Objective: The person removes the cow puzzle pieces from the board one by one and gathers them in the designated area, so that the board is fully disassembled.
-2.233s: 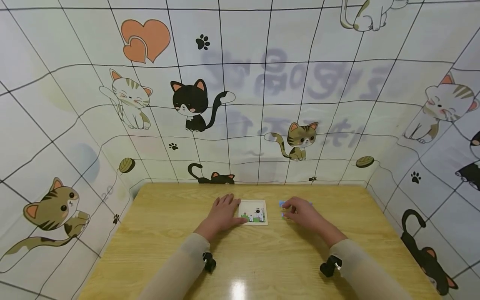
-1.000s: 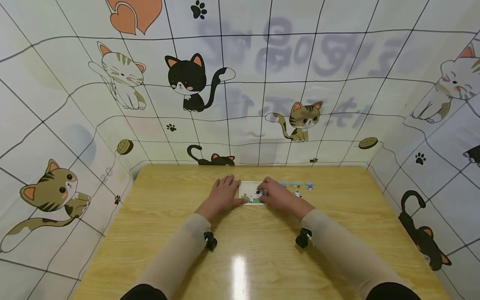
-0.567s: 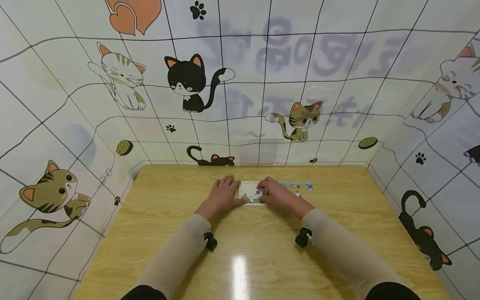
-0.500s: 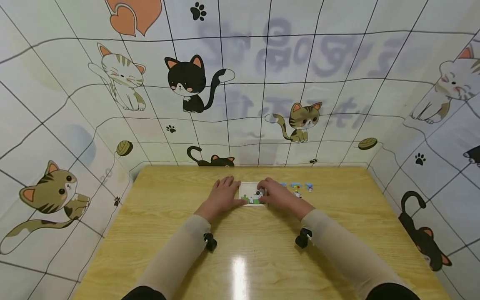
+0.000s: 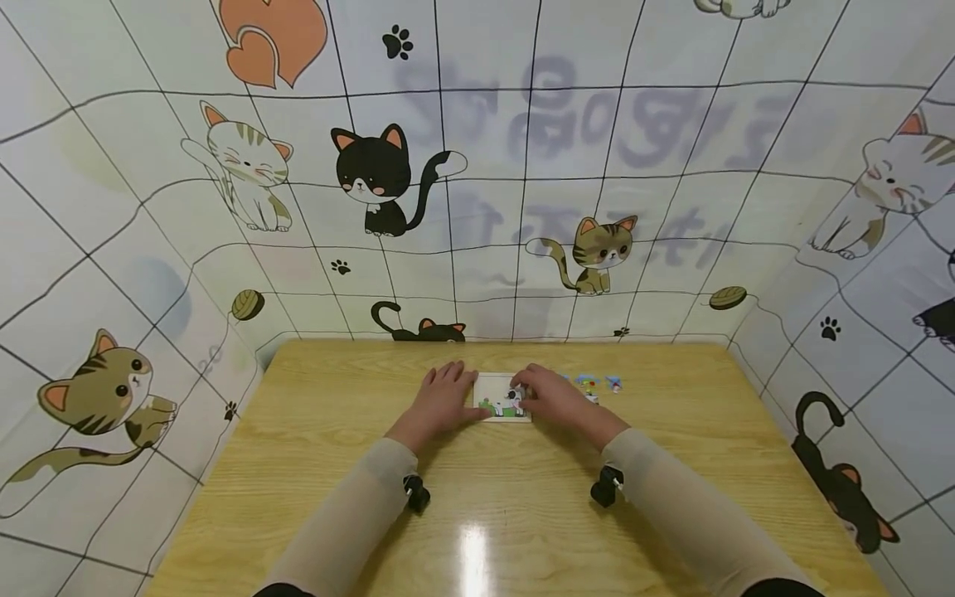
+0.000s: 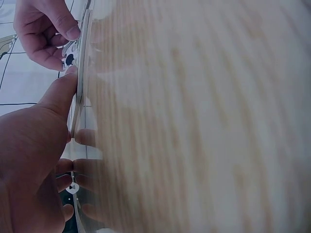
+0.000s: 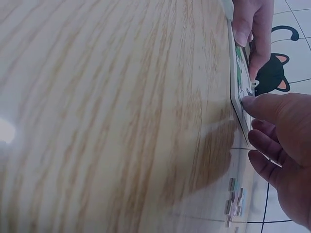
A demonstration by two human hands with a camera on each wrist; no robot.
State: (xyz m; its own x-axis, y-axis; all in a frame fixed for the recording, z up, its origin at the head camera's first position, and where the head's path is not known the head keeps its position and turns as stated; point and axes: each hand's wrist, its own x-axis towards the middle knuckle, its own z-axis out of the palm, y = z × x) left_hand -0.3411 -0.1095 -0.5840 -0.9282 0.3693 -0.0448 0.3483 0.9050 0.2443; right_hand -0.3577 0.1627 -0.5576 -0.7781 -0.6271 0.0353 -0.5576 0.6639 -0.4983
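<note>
A small pale puzzle board (image 5: 492,385) lies on the table, with coloured picture pieces along its lower part. My left hand (image 5: 442,404) rests at the board's left side, fingers extended and thumb along the near edge. Over the board's right side, my right hand (image 5: 552,396) pinches a black-and-white puzzle piece (image 5: 512,396) between thumb and fingertips. In the left wrist view this puzzle piece (image 6: 71,48) stands tilted at the right hand's fingertips, close to the left thumb. From the right wrist view, the right thumb (image 7: 255,102) lies over the board's edge.
Several loose puzzle pieces (image 5: 588,381) lie on the table right of the board, partly hidden behind the right hand. The wooden table (image 5: 477,489) meets a cat-printed sheet (image 5: 492,207) at its back edge and sides.
My right hand has moved left from the loose pieces to the board, bringing a puzzle piece. My left hand has stayed at the board's left side. The head view has tilted slightly.
</note>
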